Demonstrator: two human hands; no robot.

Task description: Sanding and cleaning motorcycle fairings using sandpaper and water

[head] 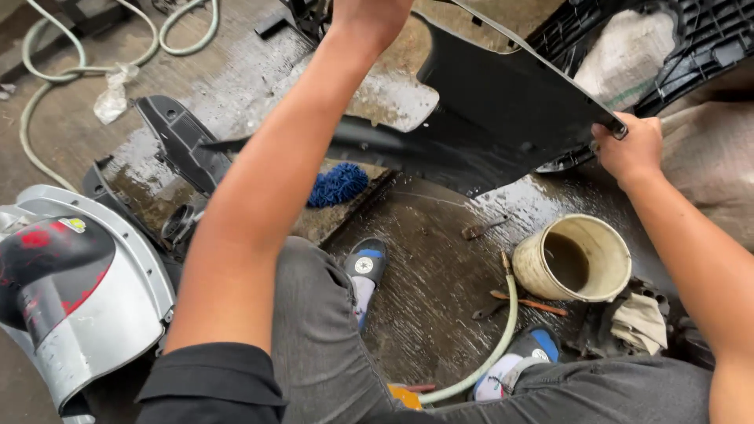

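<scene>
A large black plastic body panel (495, 118) is held tilted over the wet floor. My right hand (628, 148) grips its right corner edge. My left hand (369, 14) reaches up to the panel's top left; the fingers run out of the frame, so its hold is hidden. A blue fluffy wash mitt (338, 184) lies on the floor under my left forearm.
A dirty cream bucket (605, 286) with murky water stands at right, a cloth (640, 322) beside it. A green hose (491, 353) runs between my feet. A silver and red fairing (71, 298) lies at left, other black panels (184, 141) behind, coiled hose (47, 71) top left.
</scene>
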